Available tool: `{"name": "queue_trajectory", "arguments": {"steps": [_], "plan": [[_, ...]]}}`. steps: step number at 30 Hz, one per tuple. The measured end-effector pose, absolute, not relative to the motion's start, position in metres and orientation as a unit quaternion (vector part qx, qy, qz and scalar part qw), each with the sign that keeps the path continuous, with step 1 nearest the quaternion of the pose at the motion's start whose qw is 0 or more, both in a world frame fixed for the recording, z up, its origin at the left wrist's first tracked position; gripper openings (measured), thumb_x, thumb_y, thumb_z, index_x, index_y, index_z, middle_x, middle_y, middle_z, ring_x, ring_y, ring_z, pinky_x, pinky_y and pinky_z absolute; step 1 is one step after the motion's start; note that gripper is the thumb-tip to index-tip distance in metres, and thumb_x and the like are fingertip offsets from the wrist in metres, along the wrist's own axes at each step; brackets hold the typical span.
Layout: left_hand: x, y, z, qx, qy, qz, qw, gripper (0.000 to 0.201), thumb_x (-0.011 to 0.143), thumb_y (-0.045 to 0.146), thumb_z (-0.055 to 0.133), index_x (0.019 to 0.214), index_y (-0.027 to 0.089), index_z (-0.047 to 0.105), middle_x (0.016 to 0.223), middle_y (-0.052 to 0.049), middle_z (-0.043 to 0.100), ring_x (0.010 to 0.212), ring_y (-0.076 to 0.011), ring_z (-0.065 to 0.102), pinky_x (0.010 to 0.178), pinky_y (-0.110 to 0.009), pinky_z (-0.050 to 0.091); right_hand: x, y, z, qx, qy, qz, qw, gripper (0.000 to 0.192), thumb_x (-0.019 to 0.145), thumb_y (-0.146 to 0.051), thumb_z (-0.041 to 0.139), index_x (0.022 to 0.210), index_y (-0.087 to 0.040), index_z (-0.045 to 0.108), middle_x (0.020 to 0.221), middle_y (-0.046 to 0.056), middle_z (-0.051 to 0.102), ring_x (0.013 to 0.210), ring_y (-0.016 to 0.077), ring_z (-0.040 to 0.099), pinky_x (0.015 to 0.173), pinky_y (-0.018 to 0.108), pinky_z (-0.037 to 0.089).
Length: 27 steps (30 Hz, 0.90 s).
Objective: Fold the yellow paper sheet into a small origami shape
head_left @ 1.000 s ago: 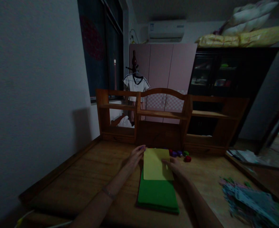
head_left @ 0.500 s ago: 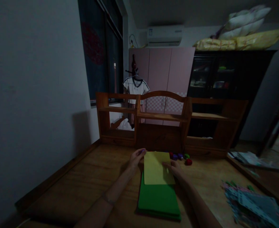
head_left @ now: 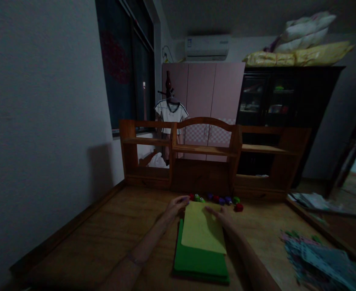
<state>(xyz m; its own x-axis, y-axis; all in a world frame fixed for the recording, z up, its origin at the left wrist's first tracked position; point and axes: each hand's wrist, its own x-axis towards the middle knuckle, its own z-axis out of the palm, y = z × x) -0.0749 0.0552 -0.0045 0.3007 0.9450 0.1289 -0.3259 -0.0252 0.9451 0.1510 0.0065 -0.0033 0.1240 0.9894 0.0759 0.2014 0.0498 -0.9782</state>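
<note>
A yellow paper sheet (head_left: 202, 227) lies on a stack of green sheets (head_left: 200, 262) on a wooden desk (head_left: 105, 238). My left hand (head_left: 178, 205) rests at the yellow sheet's far left corner, its fingers close to a small purple object that is too dim to make out. My right hand (head_left: 222, 215) lies with its fingers flat on the sheet's far right edge. A row of small coloured punches (head_left: 217, 199) in red, green and purple stands just beyond the sheet.
A wooden shelf unit (head_left: 208, 155) stands at the back of the desk. A heap of cut coloured paper (head_left: 320, 254) lies at the right. The wall and a dark window are at the left. Behind are a pink wardrobe and a dark cabinet.
The yellow sheet has been drawn toward me and tilted, so more of the punches behind it show. Both hands came slightly nearer with it. The camera dipped a little.
</note>
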Motion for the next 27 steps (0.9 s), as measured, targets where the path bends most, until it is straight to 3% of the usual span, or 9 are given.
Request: {"name": "queue_trajectory", "arguments": {"steps": [10, 22, 27], "plan": [[-0.073, 0.066, -0.015, 0.491, 0.338, 0.512, 0.618, 0.045, 0.060, 0.038, 0.076, 0.094, 0.010, 0.068, 0.092, -0.014, 0.066, 0.078, -0.0201, 0.064, 0.066, -0.025, 0.049, 0.150, 0.014, -0.013, -0.517, -0.552, 0.418, 0.503, 0.050, 0.063, -0.058, 0.064, 0.083, -0.013, 0.068, 0.066, 0.005, 0.064, 0.053, 0.0149, 0.055, 0.048, 0.024, 0.038], [-0.075, 0.058, -0.003, 0.427, 0.352, 0.523, 0.648, 0.030, 0.062, 0.027, 0.076, 0.085, 0.010, 0.068, 0.088, -0.013, 0.067, 0.072, -0.0180, 0.065, 0.067, -0.026, 0.051, 0.156, 0.014, -0.013, -0.520, -0.558, 0.409, 0.501, 0.048, 0.065, -0.057, 0.063, 0.085, -0.013, 0.069, 0.072, 0.007, 0.066, 0.061, 0.0179, 0.058, 0.052, 0.024, 0.041], [-0.077, 0.049, 0.004, 0.424, 0.337, 0.539, 0.645, 0.027, 0.063, 0.025, 0.075, 0.085, 0.011, 0.067, 0.092, -0.013, 0.067, 0.081, -0.0193, 0.064, 0.074, -0.027, 0.050, 0.154, 0.013, -0.013, -0.529, -0.554, 0.416, 0.490, 0.049, 0.065, -0.057, 0.062, 0.085, -0.013, 0.068, 0.072, 0.007, 0.066, 0.060, 0.0186, 0.058, 0.052, 0.026, 0.041]]}}
